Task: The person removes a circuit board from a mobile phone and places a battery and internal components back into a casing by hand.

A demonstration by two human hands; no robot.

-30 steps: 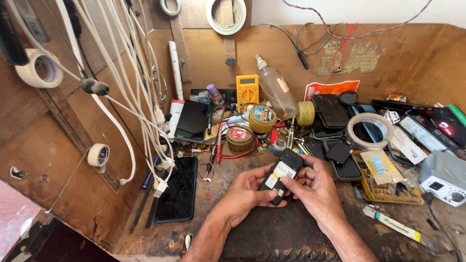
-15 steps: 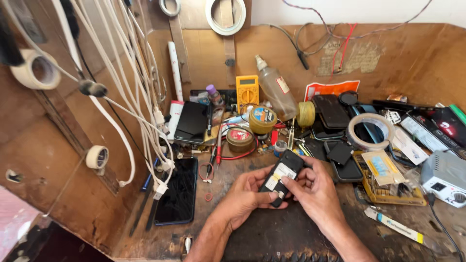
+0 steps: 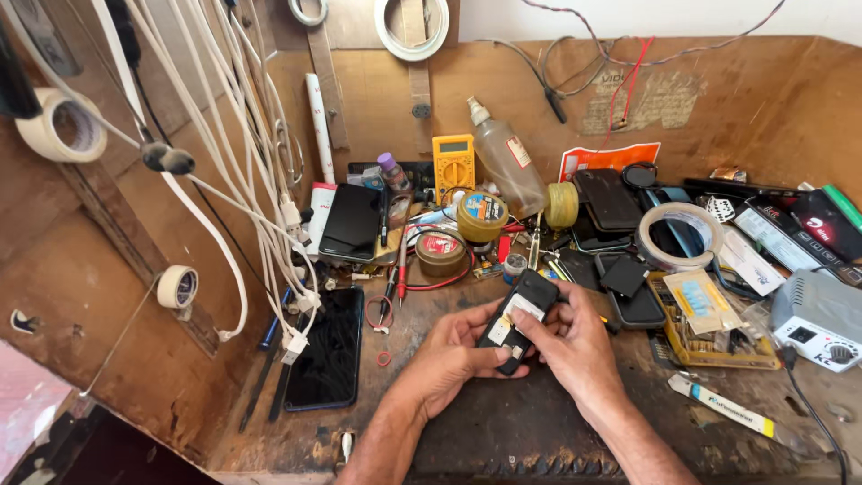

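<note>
Both of my hands hold a small black mobile phone [image 3: 523, 310] with its back opened, above a dark mat [image 3: 530, 431] on the wooden bench. My left hand [image 3: 453, 355] cups the phone from below and the left. From the right, my right hand [image 3: 575, 346] grips it, the thumb pressing on a white label inside the open back. The phone tilts away from me, top end toward the back wall.
A black smartphone [image 3: 328, 359] lies at the left under hanging white cables [image 3: 260, 207]. Behind the hands stand a yellow multimeter [image 3: 453, 166], a plastic bottle [image 3: 507, 166], tape rolls [image 3: 680, 235], tins and more phones [image 3: 611, 199]. A grey device [image 3: 822, 319] sits at the right.
The hands and the phone have stayed in nearly the same place; the view has shifted slightly. My right thumb has moved a little on the phone's open back.
</note>
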